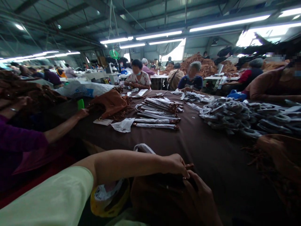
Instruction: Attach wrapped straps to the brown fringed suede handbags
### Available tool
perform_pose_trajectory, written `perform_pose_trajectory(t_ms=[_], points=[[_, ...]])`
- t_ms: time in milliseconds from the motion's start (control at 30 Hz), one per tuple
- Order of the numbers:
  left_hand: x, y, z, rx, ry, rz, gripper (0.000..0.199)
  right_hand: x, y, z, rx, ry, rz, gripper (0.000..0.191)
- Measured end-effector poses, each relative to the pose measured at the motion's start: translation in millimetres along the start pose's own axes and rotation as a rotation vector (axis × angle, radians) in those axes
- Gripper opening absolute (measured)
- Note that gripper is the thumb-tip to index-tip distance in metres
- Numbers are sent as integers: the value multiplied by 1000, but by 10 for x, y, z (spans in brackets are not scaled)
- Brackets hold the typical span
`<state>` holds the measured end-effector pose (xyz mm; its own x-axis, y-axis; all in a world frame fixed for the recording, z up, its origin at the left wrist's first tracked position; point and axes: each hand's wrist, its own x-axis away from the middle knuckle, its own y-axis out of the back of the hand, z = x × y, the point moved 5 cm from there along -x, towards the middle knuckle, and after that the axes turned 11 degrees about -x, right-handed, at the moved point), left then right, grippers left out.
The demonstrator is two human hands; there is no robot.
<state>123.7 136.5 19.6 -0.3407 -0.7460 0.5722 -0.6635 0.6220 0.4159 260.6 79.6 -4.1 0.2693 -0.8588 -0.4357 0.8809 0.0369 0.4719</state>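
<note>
Brown leather-like material is filling the lower middle of the head view, where a bag [150,196] is lying at the near edge of the dark cloth-covered table [218,166], just below both hands. The left hand [174,164] is pinching narrowly around a small brown tab [189,166], its end showing past the fingers. The right hand [201,191] is meeting it fingertip to fingertip; shadow is hiding whether those fingers are gripping anything. A white-wrapped strap [144,147] is looping up behind the left forearm [127,164], probably belonging to the same piece.

Careful handling here is calling for one hand steadying the bag beside the tab while the other is guiding it squarely, without twisting the leather or snagging the wrapping.

The left forearm is reaching almost level across the body, wrist bending down; the right hand is rising from the lower right, fingers angling up and leftward.
</note>
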Motion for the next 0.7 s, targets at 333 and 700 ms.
perform_pose_trajectory(t_ms=[333,700], points=[[37,33,29,32,-30,62,26,-1,18,-111,-3,-21,68,29],[54,156,-84,87,-95,225,59,28,2,-103,68,120,-22,25]])
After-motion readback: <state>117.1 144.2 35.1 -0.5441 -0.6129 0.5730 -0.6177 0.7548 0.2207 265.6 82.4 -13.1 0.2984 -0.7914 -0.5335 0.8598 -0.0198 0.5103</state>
